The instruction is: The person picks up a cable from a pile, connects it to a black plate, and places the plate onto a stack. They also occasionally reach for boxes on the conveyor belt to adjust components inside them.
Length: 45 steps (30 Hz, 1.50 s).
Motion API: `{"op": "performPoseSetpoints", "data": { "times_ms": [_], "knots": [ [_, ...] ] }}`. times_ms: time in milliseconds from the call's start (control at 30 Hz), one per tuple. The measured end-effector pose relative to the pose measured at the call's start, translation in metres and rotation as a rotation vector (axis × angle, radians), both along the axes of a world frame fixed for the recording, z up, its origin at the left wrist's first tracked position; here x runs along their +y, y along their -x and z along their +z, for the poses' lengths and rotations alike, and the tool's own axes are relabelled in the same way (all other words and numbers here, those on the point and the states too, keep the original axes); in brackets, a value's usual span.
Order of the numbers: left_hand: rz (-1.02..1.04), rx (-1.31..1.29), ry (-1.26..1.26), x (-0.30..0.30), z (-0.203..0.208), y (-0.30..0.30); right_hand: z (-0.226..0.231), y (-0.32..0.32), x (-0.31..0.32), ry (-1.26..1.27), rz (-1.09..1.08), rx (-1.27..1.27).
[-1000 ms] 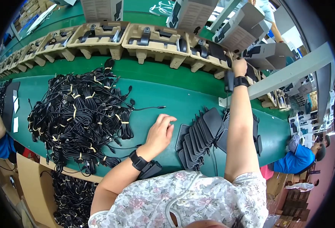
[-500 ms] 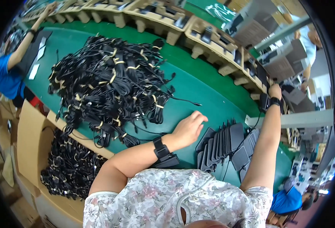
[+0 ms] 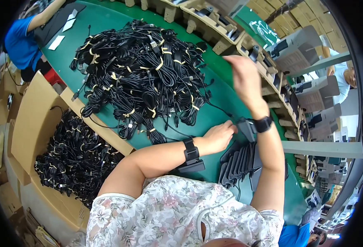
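My left hand point(image 3: 220, 137) hovers over the green table, fingers curled together; their undersides are hidden, so what they hold, if anything, cannot be made out. Beside it stands a row of flat dark-grey rectangular pieces point(image 3: 235, 164), leaning on one another and partly covered by my right forearm. My right hand point(image 3: 246, 78) is raised over the table near the cardboard trays, smeared by motion, and nothing plainly shows in it. Left of both hands lies a large heap of black cables point(image 3: 136, 76), bundled with pale ties. One loose cable end reaches toward my hands.
An open carton point(image 3: 29, 131) full of bundled black cables stands at the left table edge. Moulded cardboard trays point(image 3: 214, 39) holding dark parts line the far side. A grey metal bar point(image 3: 321, 148) crosses at right. Co-workers in blue point(image 3: 23, 41) sit nearby.
My right hand has come away from the trays at the right and swung left over the table. My left hand stays near the grey pieces, its fingers more curled. The whole view has shifted.
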<state>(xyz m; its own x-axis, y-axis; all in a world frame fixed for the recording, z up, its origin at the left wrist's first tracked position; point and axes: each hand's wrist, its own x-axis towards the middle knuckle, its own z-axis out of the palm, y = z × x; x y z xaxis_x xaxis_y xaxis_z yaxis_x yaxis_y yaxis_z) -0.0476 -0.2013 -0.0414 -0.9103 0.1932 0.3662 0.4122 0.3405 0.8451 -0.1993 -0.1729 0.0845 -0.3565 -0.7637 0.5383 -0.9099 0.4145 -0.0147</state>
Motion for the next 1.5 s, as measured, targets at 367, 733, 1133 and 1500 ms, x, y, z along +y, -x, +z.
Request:
{"op": "performPoseSetpoints", "data": {
  "times_ms": [367, 733, 1133, 1500],
  "knots": [
    [-0.059, -0.249, -0.096, 0.011, 0.005, -0.003, -0.077, 0.076, -0.072, -0.353, 0.017, 0.163],
    [-0.079, 0.033, 0.007, 0.012, -0.001, -0.002, -0.033, 0.010, -0.027, -0.274, -0.094, -0.204],
    [0.401, 0.707, -0.354, -0.029, 0.088, -0.006, 0.039, -0.084, 0.092, 0.238, -0.239, -1.143],
    [-0.141, -0.068, -0.573, -0.022, 0.061, 0.009, 0.050, -0.149, 0.116, 0.951, -0.146, -1.287]
  ]
}}
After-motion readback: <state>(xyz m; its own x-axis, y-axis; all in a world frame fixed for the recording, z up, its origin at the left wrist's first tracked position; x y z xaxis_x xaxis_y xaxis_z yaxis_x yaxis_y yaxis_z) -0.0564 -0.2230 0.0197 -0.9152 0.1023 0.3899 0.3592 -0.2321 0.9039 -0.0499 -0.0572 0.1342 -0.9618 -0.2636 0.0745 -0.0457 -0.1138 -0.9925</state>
